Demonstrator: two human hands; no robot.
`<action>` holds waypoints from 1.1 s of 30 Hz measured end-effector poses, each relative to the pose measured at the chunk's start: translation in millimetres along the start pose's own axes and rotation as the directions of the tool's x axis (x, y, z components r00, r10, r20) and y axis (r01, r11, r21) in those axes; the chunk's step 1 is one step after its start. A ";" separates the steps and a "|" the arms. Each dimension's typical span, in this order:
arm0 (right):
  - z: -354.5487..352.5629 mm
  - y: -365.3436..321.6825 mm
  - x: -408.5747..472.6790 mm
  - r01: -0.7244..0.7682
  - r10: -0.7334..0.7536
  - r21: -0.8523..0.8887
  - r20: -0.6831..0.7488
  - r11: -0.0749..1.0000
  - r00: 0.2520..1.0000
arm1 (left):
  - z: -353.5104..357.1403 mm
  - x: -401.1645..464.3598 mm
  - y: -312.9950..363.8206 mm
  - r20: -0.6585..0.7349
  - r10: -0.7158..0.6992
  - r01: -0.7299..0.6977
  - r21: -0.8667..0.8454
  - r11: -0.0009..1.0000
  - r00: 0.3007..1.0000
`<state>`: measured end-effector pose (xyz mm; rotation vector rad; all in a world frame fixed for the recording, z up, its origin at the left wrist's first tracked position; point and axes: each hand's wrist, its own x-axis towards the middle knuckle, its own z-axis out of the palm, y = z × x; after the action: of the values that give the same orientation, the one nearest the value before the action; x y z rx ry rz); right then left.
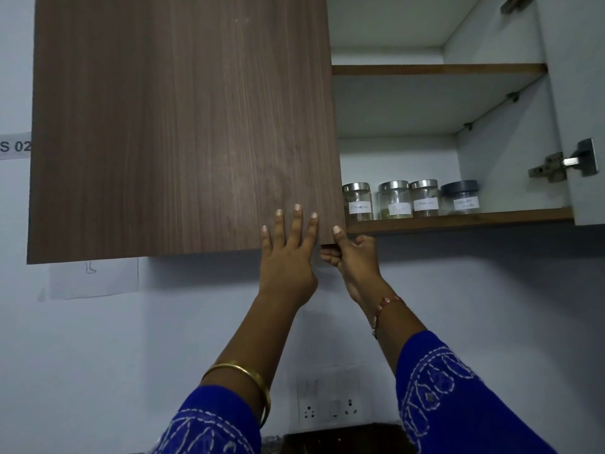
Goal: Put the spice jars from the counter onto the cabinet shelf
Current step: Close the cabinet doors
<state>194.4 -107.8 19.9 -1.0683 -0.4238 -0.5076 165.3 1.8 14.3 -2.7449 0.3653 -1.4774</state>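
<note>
Several labelled glass spice jars stand in a row on the cabinet's bottom shelf (458, 219): three with silver lids (357, 201) (394, 200) (424, 198) and one with a dark grey lid (460, 197). The brown wooden left cabinet door (183, 126) hangs in front of the cabinet's left half. My left hand (288, 253) presses flat against the door's lower right corner, fingers straight. My right hand (352, 253) grips the door's bottom corner edge, thumb on the front and fingers curled underneath.
The right cabinet door (576, 109) stands swung open with its metal hinge (563, 162) showing. An upper shelf (438, 69) holds nothing visible. A wall socket plate (330, 401) sits below, above a strip of dark counter (343, 437). Paper sheets are taped to the wall at left.
</note>
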 end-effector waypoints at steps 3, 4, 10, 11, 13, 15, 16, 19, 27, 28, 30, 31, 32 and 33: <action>-1.0 -3.0 -1.6 -0.016 0.016 0.018 0.028 1.000 0.999 | -0.7 -0.1 -0.7 0.018 0.000 0.000 0.012 1.000 1.000; -1.5 -5.6 -2.9 -0.023 0.023 0.017 0.037 1.000 0.999 | -1.1 -0.3 -0.2 0.023 -0.001 0.001 0.010 1.000 1.000; -30.0 -17.4 -11.9 -0.051 0.077 -0.495 0.034 0.867 0.996 | -6.4 -8.4 7.1 0.084 0.000 0.006 -0.074 0.997 0.997; -39.7 -21.1 -16.8 -0.020 0.062 -0.658 0.041 0.752 0.997 | -6.1 -10.9 9.0 0.097 -0.001 0.010 -0.090 0.996 0.995; -59.5 -31.2 -26.6 0.055 0.047 -0.845 0.094 0.533 0.994 | -6.4 -14.1 15.3 0.111 -0.016 0.033 -0.153 0.988 0.994; -79.0 -43.4 -36.0 0.101 0.058 -0.916 0.134 0.388 0.989 | -9.3 -14.6 27.0 0.107 -0.038 0.063 -0.246 0.967 0.994; -88.7 -50.4 -40.0 0.113 0.057 -0.941 0.138 0.318 0.989 | -11.2 -13.8 34.7 0.102 -0.042 0.070 -0.294 0.953 0.994; -117.5 -77.3 -51.3 0.117 0.007 -0.984 0.119 0.134 0.993 | -16.9 -9.7 66.6 0.086 0.009 0.029 -0.422 0.906 0.996; -207.8 -190.3 -90.7 0.082 -0.287 -0.965 0.155 -0.251 0.945 | -54.9 -4.2 206.1 -0.079 0.219 -0.213 -0.689 0.693 0.972; -221.2 -205.9 -96.8 0.067 -0.311 -0.957 0.157 -0.281 0.937 | -62.0 -6.0 225.5 -0.096 0.235 -0.231 -0.715 0.660 0.967; -246.5 -237.5 -110.7 0.034 -0.360 -0.941 0.161 -0.337 0.919 | -76.9 -10.2 262.7 -0.128 0.257 -0.264 -0.746 0.611 0.958; -258.5 -253.7 -118.1 0.019 -0.384 -0.930 0.170 -0.366 0.907 | -85.2 -12.0 281.0 -0.147 0.263 -0.280 -0.756 0.592 0.954; -269.8 -269.9 -125.6 0.006 -0.405 -0.917 0.183 -0.400 0.896 | -94.2 -13.4 299.2 -0.162 0.265 -0.291 -0.767 0.572 0.950; -280.0 -286.1 -133.4 -0.006 -0.421 -0.898 0.201 -0.440 0.885 | -103.5 -14.4 317.0 -0.175 0.267 -0.299 -0.779 0.552 0.948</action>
<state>-56.7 -446.7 31.7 -2.7105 0.3103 -1.6331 8.3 -292.6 24.5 -2.9628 1.8037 -1.5060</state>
